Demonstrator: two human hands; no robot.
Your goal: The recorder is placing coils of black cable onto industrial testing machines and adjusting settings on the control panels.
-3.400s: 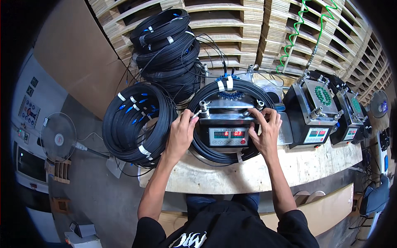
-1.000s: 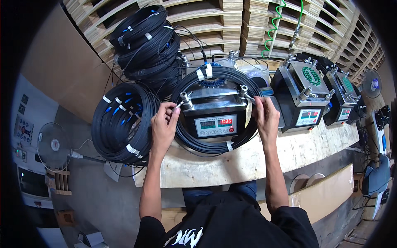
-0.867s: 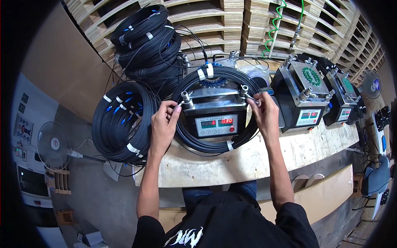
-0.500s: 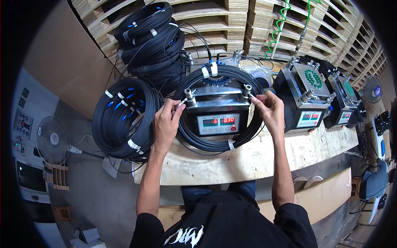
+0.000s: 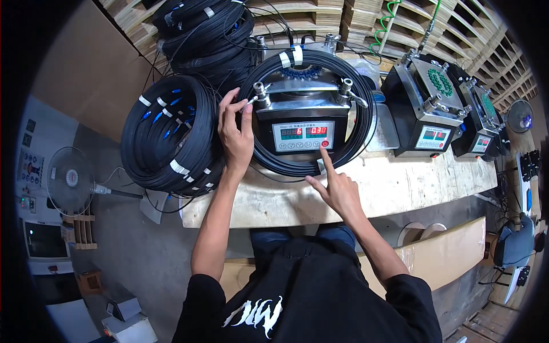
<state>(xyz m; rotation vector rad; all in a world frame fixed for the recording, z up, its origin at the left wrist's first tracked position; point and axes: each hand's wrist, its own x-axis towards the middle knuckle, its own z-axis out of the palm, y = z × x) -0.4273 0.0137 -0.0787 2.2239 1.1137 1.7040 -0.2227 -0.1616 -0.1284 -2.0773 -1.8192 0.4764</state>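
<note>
A black bench machine (image 5: 302, 119) with a steel top and a lit red digital display stands in front of me, with a large coil of black cable (image 5: 361, 123) looped around it. My left hand (image 5: 235, 134) is at the machine's left corner, thumb and fingers closed at the small clamp lever (image 5: 253, 99). My right hand (image 5: 340, 191) holds nothing. Its index finger is stretched out, the tip at the red power button (image 5: 325, 144), with the thumb spread away. The right clamp lever (image 5: 359, 101) is free of any hand. Blue fittings (image 5: 301, 73) ring the part behind the steel bar.
Left of the machine stands a stack of black cable coils (image 5: 134, 143) with blue connectors; more coils (image 5: 200, 57) rise behind it. To the right are two similar machines (image 5: 426, 108) (image 5: 477, 120). The wooden bench top (image 5: 400, 183) has a near edge before me. A fan (image 5: 71, 176) stands at left.
My right hand has let go of the right clamp lever and moved down to the red button. My left hand stays at the left lever, its fingers shifted. The view has tilted slightly.
</note>
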